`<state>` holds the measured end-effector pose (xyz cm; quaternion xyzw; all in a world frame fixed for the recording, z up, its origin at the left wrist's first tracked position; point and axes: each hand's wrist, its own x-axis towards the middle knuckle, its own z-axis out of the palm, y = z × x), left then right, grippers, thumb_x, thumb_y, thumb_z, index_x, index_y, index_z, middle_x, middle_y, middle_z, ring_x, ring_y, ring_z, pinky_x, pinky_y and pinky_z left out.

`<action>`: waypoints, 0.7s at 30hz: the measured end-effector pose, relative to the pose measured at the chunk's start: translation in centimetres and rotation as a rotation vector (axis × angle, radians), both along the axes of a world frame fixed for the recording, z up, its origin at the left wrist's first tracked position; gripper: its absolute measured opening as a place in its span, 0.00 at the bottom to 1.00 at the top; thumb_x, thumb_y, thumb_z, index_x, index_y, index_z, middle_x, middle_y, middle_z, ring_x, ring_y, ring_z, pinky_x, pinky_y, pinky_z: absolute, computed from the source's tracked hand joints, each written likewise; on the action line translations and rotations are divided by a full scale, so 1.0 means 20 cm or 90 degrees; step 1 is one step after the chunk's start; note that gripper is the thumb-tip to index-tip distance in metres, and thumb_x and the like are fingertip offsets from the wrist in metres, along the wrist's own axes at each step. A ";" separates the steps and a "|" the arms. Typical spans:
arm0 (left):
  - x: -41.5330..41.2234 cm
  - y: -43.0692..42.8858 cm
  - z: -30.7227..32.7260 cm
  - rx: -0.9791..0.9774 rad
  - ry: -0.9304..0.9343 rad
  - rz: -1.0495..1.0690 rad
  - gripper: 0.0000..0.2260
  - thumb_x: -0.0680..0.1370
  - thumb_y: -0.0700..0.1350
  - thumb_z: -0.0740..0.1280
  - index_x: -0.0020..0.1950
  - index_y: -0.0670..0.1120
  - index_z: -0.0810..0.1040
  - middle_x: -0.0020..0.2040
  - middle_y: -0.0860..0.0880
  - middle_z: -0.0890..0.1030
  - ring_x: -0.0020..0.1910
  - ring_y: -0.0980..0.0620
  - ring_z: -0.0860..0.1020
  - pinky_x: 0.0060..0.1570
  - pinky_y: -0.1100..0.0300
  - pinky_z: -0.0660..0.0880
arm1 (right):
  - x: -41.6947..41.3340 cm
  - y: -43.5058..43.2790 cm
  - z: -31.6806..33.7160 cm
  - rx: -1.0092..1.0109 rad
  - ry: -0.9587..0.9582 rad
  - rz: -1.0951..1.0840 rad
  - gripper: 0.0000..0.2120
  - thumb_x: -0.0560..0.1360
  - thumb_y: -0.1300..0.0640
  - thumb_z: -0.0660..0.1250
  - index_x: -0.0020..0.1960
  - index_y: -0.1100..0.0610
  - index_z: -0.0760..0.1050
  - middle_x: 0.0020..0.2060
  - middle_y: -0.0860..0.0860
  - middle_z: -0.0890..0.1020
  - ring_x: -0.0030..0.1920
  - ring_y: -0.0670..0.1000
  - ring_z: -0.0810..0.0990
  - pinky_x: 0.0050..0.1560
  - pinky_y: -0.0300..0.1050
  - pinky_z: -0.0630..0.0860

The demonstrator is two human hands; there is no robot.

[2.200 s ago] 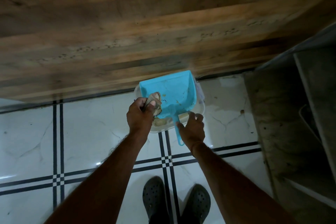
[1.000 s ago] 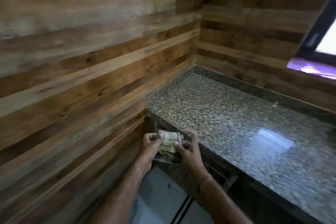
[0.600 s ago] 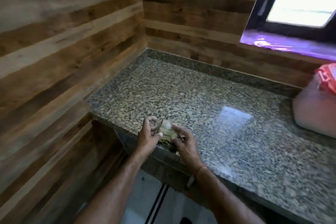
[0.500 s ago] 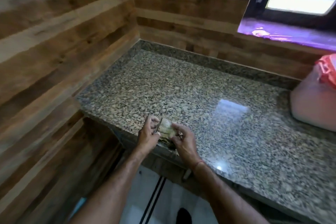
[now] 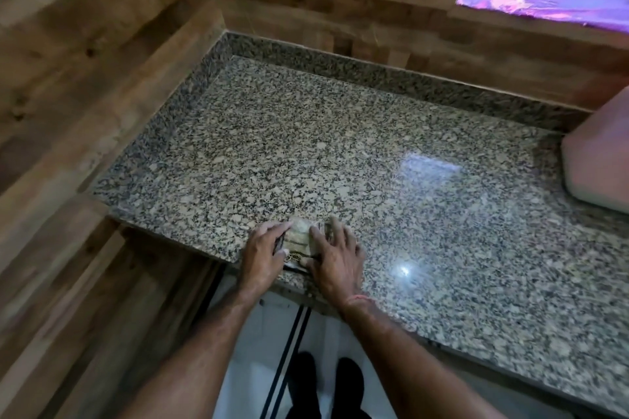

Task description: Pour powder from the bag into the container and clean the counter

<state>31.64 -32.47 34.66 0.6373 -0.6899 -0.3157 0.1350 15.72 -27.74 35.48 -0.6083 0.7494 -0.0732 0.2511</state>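
The cloth [image 5: 299, 235] has come down from in front of the counter's edge, where both hands were holding it half a second ago, and is now lying on the granite counter [image 5: 340, 146] itself. A couple of seconds back it was being held low over a blue dustpan on the floor.

At the far left, a wood-plank wall [image 5: 85, 78] is running along the counter's end and turning the corner behind it. The left hand [image 5: 262, 253] is gripping the cloth's left edge, with its fingers curling over the top and its thumb tucking in at the near side. The cloth is folded into a small tan pad with frayed threads trailing from its near edge. It is sitting just inside the counter's front lip, between the two hands. The right hand [image 5: 337, 257] is lying on the cloth's right part with its fingers spread and fairly straight and its thumb reaching across the top. It is pressing the cloth down rather than closing round it, and a reddish thread [image 5: 355, 298] is circling that wrist.

Below the hands, dark shoes [image 5: 303, 374] are standing on white floor tile [image 5: 252, 367] crossed by black stripes. Farther right, window glare is shining off the granite. At the right border a pale pink container [image 5: 599, 160] is standing on the counter, well apart from the cloth. Above it a purple-lit sill [image 5: 544, 0] is showing.
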 end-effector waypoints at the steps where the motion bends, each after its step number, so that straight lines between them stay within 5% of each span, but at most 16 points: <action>1: 0.02 0.01 -0.02 -0.021 -0.025 -0.021 0.27 0.77 0.36 0.72 0.74 0.54 0.75 0.73 0.49 0.73 0.67 0.49 0.72 0.63 0.51 0.77 | 0.00 0.00 -0.01 0.010 0.023 0.029 0.35 0.79 0.36 0.64 0.82 0.41 0.55 0.85 0.50 0.46 0.83 0.59 0.48 0.79 0.67 0.49; 6: 0.11 -0.06 -0.01 -0.072 -0.146 -0.024 0.25 0.77 0.43 0.74 0.71 0.60 0.77 0.74 0.52 0.72 0.69 0.50 0.68 0.69 0.45 0.64 | 0.07 -0.05 -0.02 0.022 0.092 0.093 0.36 0.83 0.35 0.55 0.84 0.45 0.44 0.84 0.51 0.39 0.82 0.61 0.35 0.71 0.69 0.27; 14: 0.14 -0.07 0.01 -0.056 -0.158 -0.042 0.25 0.79 0.45 0.71 0.74 0.61 0.73 0.77 0.51 0.67 0.73 0.50 0.65 0.71 0.45 0.62 | 0.12 -0.04 -0.01 0.031 0.061 0.076 0.36 0.83 0.35 0.54 0.84 0.44 0.42 0.81 0.49 0.35 0.82 0.59 0.35 0.71 0.67 0.26; 17: 0.12 -0.05 0.07 -0.071 -0.154 -0.020 0.23 0.80 0.47 0.70 0.75 0.58 0.73 0.76 0.49 0.69 0.71 0.49 0.68 0.70 0.43 0.67 | 0.05 0.03 0.07 -0.029 -0.020 0.036 0.33 0.84 0.41 0.57 0.84 0.44 0.48 0.84 0.50 0.42 0.84 0.57 0.41 0.80 0.65 0.36; 21: 0.03 -0.05 0.20 -0.100 -0.071 -0.012 0.20 0.81 0.45 0.69 0.73 0.51 0.76 0.69 0.46 0.76 0.59 0.51 0.73 0.54 0.55 0.76 | -0.09 0.16 0.18 -0.126 -0.136 -0.084 0.26 0.83 0.43 0.63 0.79 0.47 0.65 0.81 0.52 0.62 0.78 0.54 0.66 0.76 0.56 0.69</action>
